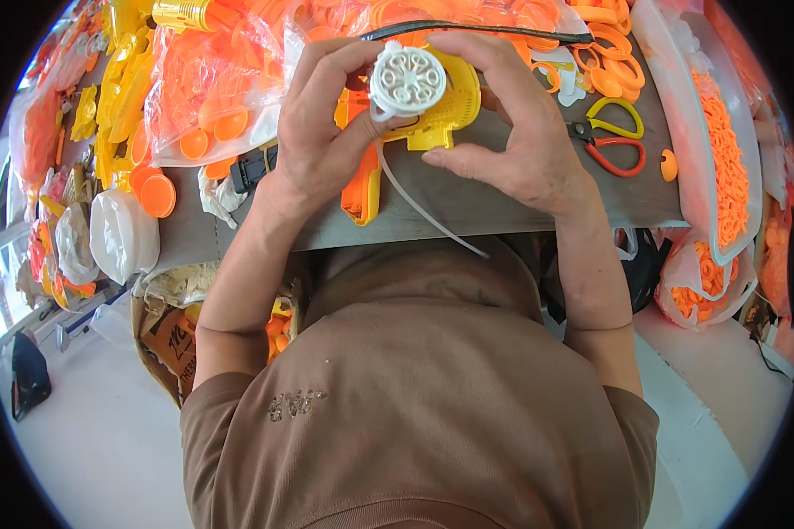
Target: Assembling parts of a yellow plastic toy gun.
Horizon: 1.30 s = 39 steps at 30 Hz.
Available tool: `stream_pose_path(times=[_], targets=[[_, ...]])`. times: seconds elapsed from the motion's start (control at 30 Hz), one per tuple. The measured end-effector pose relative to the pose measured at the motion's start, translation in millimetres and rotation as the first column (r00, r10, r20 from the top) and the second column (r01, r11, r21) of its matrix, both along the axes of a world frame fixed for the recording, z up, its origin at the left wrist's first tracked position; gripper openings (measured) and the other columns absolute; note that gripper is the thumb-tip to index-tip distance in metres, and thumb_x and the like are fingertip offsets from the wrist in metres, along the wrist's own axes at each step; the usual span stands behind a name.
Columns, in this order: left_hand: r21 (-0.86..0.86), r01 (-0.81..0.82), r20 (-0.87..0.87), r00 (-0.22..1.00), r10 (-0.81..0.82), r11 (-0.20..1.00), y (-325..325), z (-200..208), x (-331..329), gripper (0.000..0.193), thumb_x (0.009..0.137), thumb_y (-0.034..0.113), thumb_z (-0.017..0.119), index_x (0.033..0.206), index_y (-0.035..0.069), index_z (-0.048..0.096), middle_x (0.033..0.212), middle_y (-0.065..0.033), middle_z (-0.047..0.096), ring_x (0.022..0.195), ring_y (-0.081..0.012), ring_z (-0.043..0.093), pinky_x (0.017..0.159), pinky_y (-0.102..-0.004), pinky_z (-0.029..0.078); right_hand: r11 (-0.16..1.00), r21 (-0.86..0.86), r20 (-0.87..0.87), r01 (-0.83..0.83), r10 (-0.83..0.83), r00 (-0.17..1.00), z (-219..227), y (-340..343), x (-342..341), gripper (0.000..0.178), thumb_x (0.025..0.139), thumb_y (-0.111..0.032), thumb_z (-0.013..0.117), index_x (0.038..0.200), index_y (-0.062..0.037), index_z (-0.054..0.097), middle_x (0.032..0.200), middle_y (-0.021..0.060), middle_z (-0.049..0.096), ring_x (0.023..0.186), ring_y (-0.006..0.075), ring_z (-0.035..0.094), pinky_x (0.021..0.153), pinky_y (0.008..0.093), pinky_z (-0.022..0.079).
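Note:
Above the worktable (520, 220), my left hand (322, 132) grips a round white plastic wheel-like part (408, 79) with petal-shaped openings, its thumb pressed at the lower edge. A thin pale tube (423, 207) hangs down below it past the table edge. Right behind the white part is a yellow plastic shell (457, 93) with small perforations. My right hand (529, 132) curls round the shell's right side, fingers on top and thumb below. An orange and yellow plastic piece (359, 189) lies on the table under my left hand.
Scissors (616, 137) with yellow and red handles lie at right. Beyond them stands a clear bin (690, 132) of small orange parts. Bags of orange pieces (225, 70) and yellow parts (123, 97) crowd the left and back. A black cable (476, 28) crosses behind my hands.

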<state>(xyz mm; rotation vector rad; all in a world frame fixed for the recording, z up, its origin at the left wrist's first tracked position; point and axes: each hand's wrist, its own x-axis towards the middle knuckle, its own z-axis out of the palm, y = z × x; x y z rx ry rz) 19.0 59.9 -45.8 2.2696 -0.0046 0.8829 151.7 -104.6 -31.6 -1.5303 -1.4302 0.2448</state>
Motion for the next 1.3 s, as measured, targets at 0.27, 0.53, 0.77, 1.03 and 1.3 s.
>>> stream_pose_path(times=[0.27, 0.53, 0.77, 1.03, 1.3], targets=[[-0.192, 0.042, -0.219, 0.972, -0.085, 0.980, 18.1, 3.2, -3.7, 0.041, 0.079, 0.007, 0.070, 0.116, -0.003, 0.054, 0.110, -0.0071, 0.052, 0.103, -0.0158, 0.053, 0.090, -0.0272, 0.042, 0.866, 0.395, -0.012, -0.307, 0.339, 0.941, -0.7, 19.8, 13.8, 0.080, 0.072, -0.017, 0.078, 0.137, -0.0011, 0.035, 0.131, 0.0140, 0.046, 0.120, 0.0240, 0.047, 0.101, 0.0351, 0.037], [-0.143, -0.006, -0.250, 0.968, -0.030, 0.990, 16.0, 31.1, -1.6, 0.044, 0.077, 0.012, 0.074, 0.115, -0.002, 0.057, 0.092, -0.0088, 0.053, 0.083, -0.0209, 0.051, 0.074, -0.0302, 0.041, 0.992, -0.048, -0.685, -0.121, 0.056, 0.726, 22.8, 20.2, -0.6, 0.073, 0.074, 0.003, 0.072, 0.136, 0.0048, 0.034, 0.132, 0.0147, 0.046, 0.121, 0.0231, 0.048, 0.099, 0.0337, 0.043], [-0.127, 0.000, -0.216, 0.976, -0.027, 0.992, 17.7, 29.2, -5.8, 0.042, 0.077, 0.009, 0.073, 0.115, -0.002, 0.058, 0.091, -0.0092, 0.053, 0.082, -0.0206, 0.051, 0.073, -0.0304, 0.041, 0.991, -0.015, -0.653, -0.130, 0.089, 0.752, 25.4, 25.5, -4.6, 0.071, 0.075, 0.004, 0.071, 0.135, 0.0050, 0.034, 0.130, 0.0156, 0.048, 0.120, 0.0231, 0.049, 0.097, 0.0343, 0.046], [-0.148, 0.028, -0.134, 0.990, -0.048, 0.989, 24.5, 2.4, -4.3, 0.042, 0.079, 0.007, 0.070, 0.117, -0.004, 0.057, 0.095, -0.0040, 0.050, 0.086, -0.0121, 0.050, 0.077, -0.0240, 0.045, 0.549, 0.738, -0.078, -0.391, 0.645, 0.760, -42.4, 65.2, 19.7, 0.075, 0.074, 0.004, 0.073, 0.137, 0.0033, 0.031, 0.132, 0.0177, 0.046, 0.120, 0.0253, 0.049, 0.096, 0.0345, 0.047], [-0.278, 0.018, -0.106, 0.993, -0.049, 0.961, 18.4, -1.1, -9.0, 0.040, 0.080, 0.005, 0.070, 0.117, -0.005, 0.058, 0.093, -0.0031, 0.050, 0.086, -0.0107, 0.050, 0.070, -0.0217, 0.046, 1.000, 0.001, -0.707, -0.030, 0.022, 0.707, 23.3, 24.6, -17.9, 0.074, 0.074, 0.001, 0.074, 0.135, 0.0035, 0.033, 0.131, 0.0180, 0.047, 0.119, 0.0255, 0.050, 0.095, 0.0349, 0.047]])
